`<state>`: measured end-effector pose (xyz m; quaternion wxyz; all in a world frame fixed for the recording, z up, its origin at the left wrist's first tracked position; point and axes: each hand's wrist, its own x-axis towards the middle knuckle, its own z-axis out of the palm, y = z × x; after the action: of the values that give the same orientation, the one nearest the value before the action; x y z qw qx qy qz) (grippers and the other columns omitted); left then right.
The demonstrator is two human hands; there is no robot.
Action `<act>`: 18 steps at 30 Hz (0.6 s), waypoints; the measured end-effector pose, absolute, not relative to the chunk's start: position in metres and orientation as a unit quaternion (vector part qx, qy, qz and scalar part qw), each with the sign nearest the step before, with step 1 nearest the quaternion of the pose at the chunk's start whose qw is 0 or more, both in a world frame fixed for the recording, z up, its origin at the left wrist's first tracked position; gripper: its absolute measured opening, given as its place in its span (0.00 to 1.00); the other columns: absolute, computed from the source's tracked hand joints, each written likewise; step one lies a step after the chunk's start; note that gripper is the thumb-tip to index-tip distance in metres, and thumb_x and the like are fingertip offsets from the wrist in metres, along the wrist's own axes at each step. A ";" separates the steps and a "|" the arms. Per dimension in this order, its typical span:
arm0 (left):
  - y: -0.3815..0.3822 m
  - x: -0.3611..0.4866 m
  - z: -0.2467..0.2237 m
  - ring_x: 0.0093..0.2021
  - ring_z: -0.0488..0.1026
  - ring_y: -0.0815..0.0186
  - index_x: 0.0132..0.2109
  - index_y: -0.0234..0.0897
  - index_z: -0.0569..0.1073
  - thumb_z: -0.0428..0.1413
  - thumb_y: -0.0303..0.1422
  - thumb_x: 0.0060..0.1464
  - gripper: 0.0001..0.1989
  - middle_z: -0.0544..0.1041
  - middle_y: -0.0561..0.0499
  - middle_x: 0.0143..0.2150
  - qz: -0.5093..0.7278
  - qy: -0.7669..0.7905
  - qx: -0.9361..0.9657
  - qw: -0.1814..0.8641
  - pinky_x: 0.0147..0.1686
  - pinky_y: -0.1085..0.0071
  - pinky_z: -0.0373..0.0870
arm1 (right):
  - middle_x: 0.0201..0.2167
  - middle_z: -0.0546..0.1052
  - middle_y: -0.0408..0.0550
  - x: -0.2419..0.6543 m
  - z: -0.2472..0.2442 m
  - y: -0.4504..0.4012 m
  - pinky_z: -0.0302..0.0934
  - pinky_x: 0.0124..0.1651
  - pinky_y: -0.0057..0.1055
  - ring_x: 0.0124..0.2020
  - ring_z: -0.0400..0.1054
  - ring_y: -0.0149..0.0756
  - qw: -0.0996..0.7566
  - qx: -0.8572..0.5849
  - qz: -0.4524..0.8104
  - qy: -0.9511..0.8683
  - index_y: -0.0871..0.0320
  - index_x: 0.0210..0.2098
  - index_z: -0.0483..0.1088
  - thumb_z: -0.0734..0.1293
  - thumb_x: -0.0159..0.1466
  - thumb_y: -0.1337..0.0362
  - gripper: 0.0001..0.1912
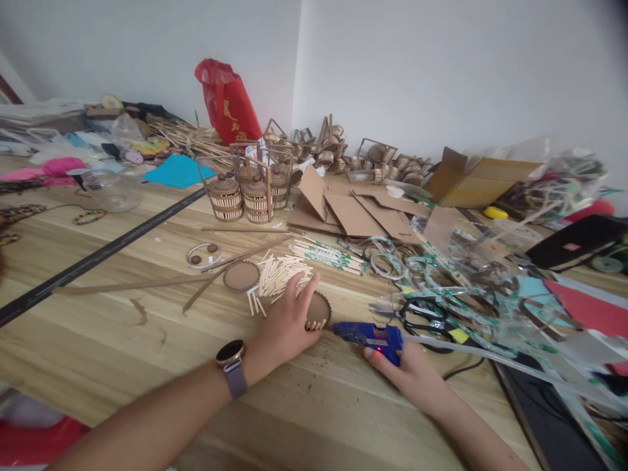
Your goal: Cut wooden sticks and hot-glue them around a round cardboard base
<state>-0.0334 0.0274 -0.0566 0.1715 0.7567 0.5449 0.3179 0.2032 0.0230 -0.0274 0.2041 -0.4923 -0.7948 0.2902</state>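
My right hand [417, 378] is wrapped round the handle of a blue hot glue gun [367, 333], its red light lit and a long clear glue stick [466, 345] trailing from its back. The nozzle points left at the rim of a round cardboard disc [320, 307] with a ridged edge. My left hand [289, 317] grips that disc from its left side, thumb at the near edge, and covers part of it. A few short wooden sticks [314, 324] stand along the disc's near rim. Just beyond my left hand lies a pile of short sticks [282, 273], beside a second cardboard disc [241, 276].
Several small lidded baskets [226, 198] with handles stand at the back, near cardboard sheets [363, 212] and a red bag [229, 104]. Black-handled scissors [424, 317] lie right of the glue gun, among tangled strips [436, 275]. Brown strips [161, 281] lie at left.
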 end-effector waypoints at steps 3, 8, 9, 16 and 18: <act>0.027 -0.033 -0.056 0.67 0.53 0.47 0.68 0.50 0.40 0.64 0.24 0.44 0.54 0.47 0.39 0.68 0.316 0.547 0.757 0.170 0.60 0.49 0.61 | 0.31 0.81 0.52 0.203 -0.028 0.023 0.69 0.37 0.36 0.32 0.74 0.44 0.204 -0.492 0.286 -0.797 0.59 0.35 0.75 0.59 0.61 0.54 0.18; 0.027 -0.033 -0.055 0.67 0.54 0.47 0.68 0.50 0.40 0.64 0.24 0.44 0.53 0.48 0.39 0.67 0.317 0.542 0.760 0.167 0.59 0.49 0.62 | 0.33 0.81 0.53 0.203 -0.028 0.023 0.69 0.40 0.38 0.35 0.74 0.47 0.206 -0.494 0.284 -0.795 0.59 0.38 0.76 0.59 0.61 0.53 0.19; 0.027 -0.034 -0.055 0.67 0.54 0.47 0.68 0.49 0.40 0.64 0.24 0.44 0.53 0.49 0.39 0.67 0.315 0.542 0.762 0.164 0.60 0.49 0.62 | 0.33 0.81 0.53 0.203 -0.028 0.022 0.69 0.40 0.38 0.35 0.74 0.47 0.204 -0.495 0.285 -0.795 0.60 0.38 0.76 0.59 0.61 0.53 0.20; 0.027 -0.034 -0.054 0.66 0.54 0.47 0.68 0.49 0.39 0.64 0.24 0.44 0.54 0.48 0.39 0.67 0.309 0.543 0.764 0.161 0.61 0.50 0.61 | 0.33 0.81 0.51 0.202 -0.028 0.022 0.69 0.39 0.36 0.34 0.74 0.45 0.200 -0.501 0.290 -0.791 0.59 0.37 0.76 0.59 0.61 0.53 0.19; 0.028 -0.033 -0.053 0.66 0.54 0.47 0.68 0.50 0.40 0.64 0.24 0.44 0.54 0.48 0.39 0.67 0.309 0.545 0.762 0.165 0.60 0.50 0.61 | 0.33 0.81 0.51 0.202 -0.028 0.022 0.69 0.40 0.36 0.35 0.74 0.45 0.202 -0.499 0.294 -0.790 0.58 0.37 0.76 0.59 0.62 0.53 0.19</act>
<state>-0.0335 0.0277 -0.0531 0.1645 0.7624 0.5445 0.3086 0.2022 0.0218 -0.0283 0.2021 -0.4988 -0.7900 0.2936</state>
